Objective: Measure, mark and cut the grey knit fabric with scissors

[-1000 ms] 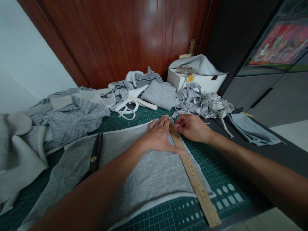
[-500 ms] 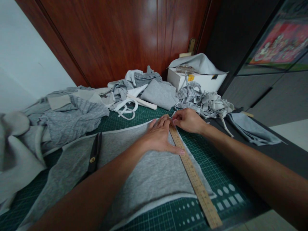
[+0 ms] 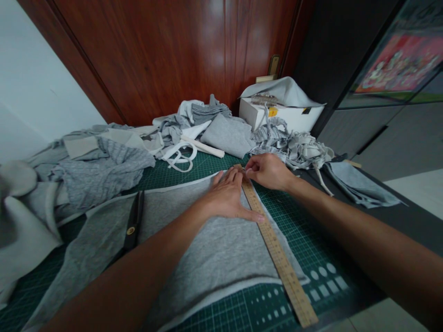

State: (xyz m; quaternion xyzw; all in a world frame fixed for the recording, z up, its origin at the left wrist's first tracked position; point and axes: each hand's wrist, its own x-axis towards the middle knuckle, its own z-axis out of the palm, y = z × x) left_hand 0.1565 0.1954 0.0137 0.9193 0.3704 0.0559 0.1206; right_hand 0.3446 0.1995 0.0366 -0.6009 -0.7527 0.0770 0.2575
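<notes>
Grey fabric [image 3: 221,258] lies on a green cutting mat [image 3: 294,221]. A wooden ruler [image 3: 277,249] runs slantwise along the fabric's right edge. My left hand [image 3: 230,196] is spread flat on the fabric, its fingertips and thumb touching the ruler. At the ruler's far end, my right hand [image 3: 266,170] has its fingers pinched together near the fabric's corner; whatever is between them is too small to make out. Black scissors [image 3: 132,226] rest on the fabric, partly hidden behind my left forearm.
Piled grey cloths [image 3: 104,166] fill the left and back of the mat. A white box [image 3: 290,117] stands at the back beside tangled fabric strips [image 3: 308,147]. Folded grey cloth [image 3: 363,184] lies at the right. Behind are a wooden door [image 3: 173,55] and a dark cabinet.
My right hand has shifted very slightly at the ruler's far end. The whole view has moved a little; my left hand stays on the fabric and ruler.
</notes>
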